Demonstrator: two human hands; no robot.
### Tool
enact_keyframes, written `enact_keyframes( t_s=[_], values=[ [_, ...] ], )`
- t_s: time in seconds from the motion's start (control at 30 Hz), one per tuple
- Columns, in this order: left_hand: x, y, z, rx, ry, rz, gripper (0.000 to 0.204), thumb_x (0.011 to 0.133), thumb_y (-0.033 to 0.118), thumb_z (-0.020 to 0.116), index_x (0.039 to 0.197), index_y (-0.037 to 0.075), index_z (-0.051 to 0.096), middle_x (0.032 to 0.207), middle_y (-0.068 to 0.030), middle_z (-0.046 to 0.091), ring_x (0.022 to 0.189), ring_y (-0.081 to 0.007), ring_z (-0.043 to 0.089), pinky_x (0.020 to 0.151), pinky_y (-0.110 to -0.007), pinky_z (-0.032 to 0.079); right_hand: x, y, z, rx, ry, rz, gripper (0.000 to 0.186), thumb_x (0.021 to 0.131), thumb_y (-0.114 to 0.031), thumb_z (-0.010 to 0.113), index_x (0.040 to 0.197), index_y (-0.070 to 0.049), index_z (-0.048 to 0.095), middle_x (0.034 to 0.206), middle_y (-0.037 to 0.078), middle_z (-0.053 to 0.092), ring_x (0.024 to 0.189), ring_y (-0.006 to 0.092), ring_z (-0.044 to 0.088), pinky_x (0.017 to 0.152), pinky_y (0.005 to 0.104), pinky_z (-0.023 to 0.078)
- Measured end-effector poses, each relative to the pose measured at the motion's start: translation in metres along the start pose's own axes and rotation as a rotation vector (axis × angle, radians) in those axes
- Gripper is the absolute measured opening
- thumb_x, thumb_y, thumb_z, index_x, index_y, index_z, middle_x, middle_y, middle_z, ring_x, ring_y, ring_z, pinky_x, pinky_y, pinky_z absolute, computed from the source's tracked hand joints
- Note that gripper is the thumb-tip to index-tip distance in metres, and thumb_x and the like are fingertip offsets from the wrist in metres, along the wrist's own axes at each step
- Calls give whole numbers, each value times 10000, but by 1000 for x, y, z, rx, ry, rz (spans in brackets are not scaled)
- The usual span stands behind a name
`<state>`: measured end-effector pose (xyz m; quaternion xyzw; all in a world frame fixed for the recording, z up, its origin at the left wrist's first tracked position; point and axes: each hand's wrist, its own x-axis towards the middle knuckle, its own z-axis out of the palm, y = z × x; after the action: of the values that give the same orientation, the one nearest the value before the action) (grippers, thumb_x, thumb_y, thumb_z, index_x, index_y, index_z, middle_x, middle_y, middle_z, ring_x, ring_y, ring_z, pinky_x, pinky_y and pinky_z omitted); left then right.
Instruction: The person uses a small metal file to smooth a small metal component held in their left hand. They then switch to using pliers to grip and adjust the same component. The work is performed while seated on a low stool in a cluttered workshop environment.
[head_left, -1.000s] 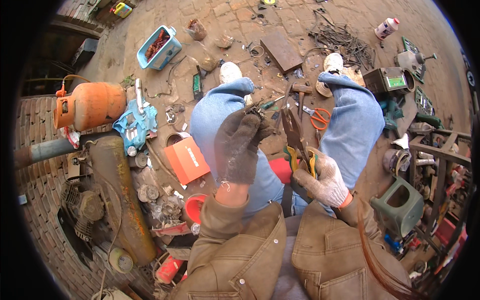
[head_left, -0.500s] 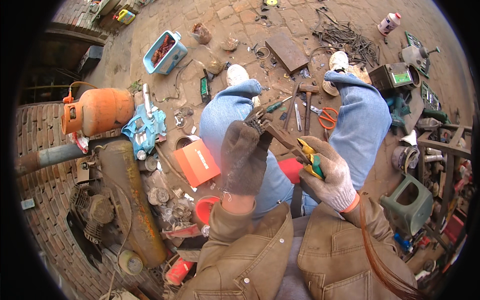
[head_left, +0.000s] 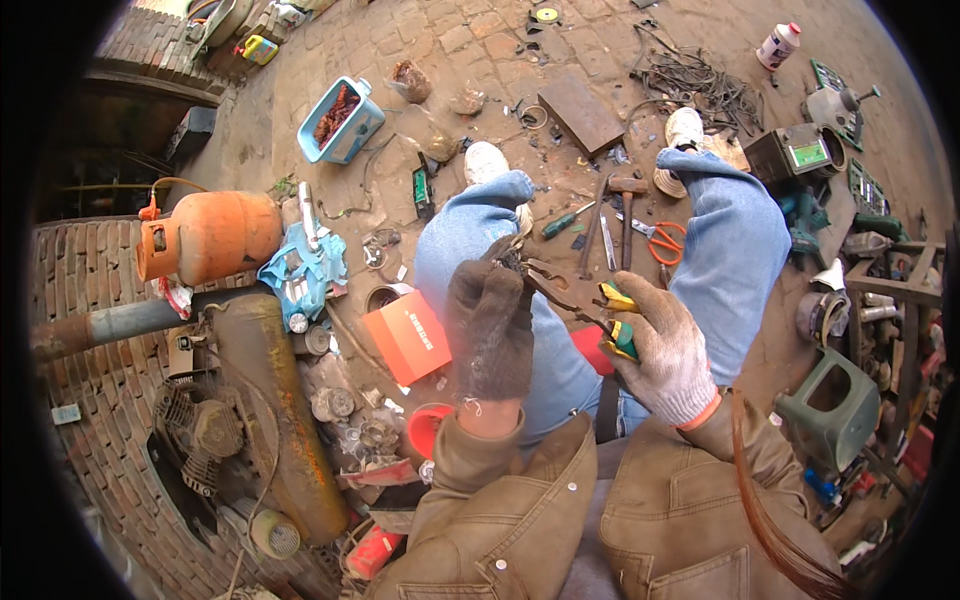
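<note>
My right hand [head_left: 668, 355], in a pale knit glove with a darker palm, is closed around pliers with yellow-and-green handles [head_left: 622, 340]. The handles are spread apart, and the dark jaws stand apart too, pointing toward my left hand. In a dark, dirty glove, my left hand [head_left: 492, 335] has its fingers closed on a small dark part [head_left: 508, 252] with wire-like bits at its top. Its exact kind I cannot make out. The jaws come close to this part; whether they touch it is unclear. Both hands are above my lap, between my knees.
Between my feet lie a hammer [head_left: 627, 215], orange-handled scissors [head_left: 664, 243] and a green screwdriver [head_left: 567, 220]. An orange-red box [head_left: 407, 337] sits left of my leg. Farther left are an orange gas cylinder [head_left: 220, 238] and a blue tub [head_left: 342, 125]. A green stool [head_left: 830, 408] stands right.
The plier jaws and handles have spread apart, and the jaws show more clearly beside the part in my left hand. The whole scene has shifted slightly to the right in view.
</note>
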<state>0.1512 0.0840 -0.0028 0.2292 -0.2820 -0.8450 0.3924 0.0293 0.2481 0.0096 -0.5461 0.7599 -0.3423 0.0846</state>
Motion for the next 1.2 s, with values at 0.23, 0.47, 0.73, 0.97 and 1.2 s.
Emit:
enact_keyframes(
  t_s=[0.23, 0.47, 0.73, 0.97, 1.2],
  values=[
    [4, 24, -18, 392, 30, -55, 187, 973, 154, 637, 1078, -1, 634, 1177, -175, 661, 1032, -266, 660, 937, -381, 552, 5, -4, -19, 125, -164, 63, 270, 801, -214, 775, 917, -9, 643, 1044, 195, 621, 842, 378, 651, 707, 447, 533],
    [16, 16, -4, 869, 46, 694, 504, 1068, 410, 404, 1100, -38, 633, 1118, -174, 652, 947, -220, 630, 828, -319, 509, 11, -23, -36, 239, -344, 259, 313, 773, -198, 813, 955, 13, 671, 1017, 192, 653, 820, 382, 668, 701, 422, 549],
    [20, 24, 4, 897, -52, 904, 533, 1028, 422, 477, 789, -33, 621, 731, -151, 633, 623, -210, 605, 537, -277, 461, 5, -48, -41, 239, -388, 187, 297, 732, -203, 831, 881, -3, 668, 959, 157, 638, 755, 354, 663, 631, 429, 526],
    [17, 36, 9, 414, -228, 714, 771, 1073, 535, 253, 690, -42, 593, 516, -173, 539, 398, -197, 468, 376, -273, 352, -1, -47, -36, 408, -360, 102, 256, 817, -272, 766, 915, -46, 694, 913, 151, 665, 753, 331, 683, 629, 417, 559],
    [6, 35, 21, 9, -176, 338, 817, 1068, 567, 187, 614, 1, 563, 510, -162, 521, 376, -186, 383, 360, -284, 294, -9, -41, -29, 510, -408, 127, 332, 690, -123, 826, 961, 8, 688, 1006, 176, 673, 828, 366, 675, 700, 419, 549]
  ],
)
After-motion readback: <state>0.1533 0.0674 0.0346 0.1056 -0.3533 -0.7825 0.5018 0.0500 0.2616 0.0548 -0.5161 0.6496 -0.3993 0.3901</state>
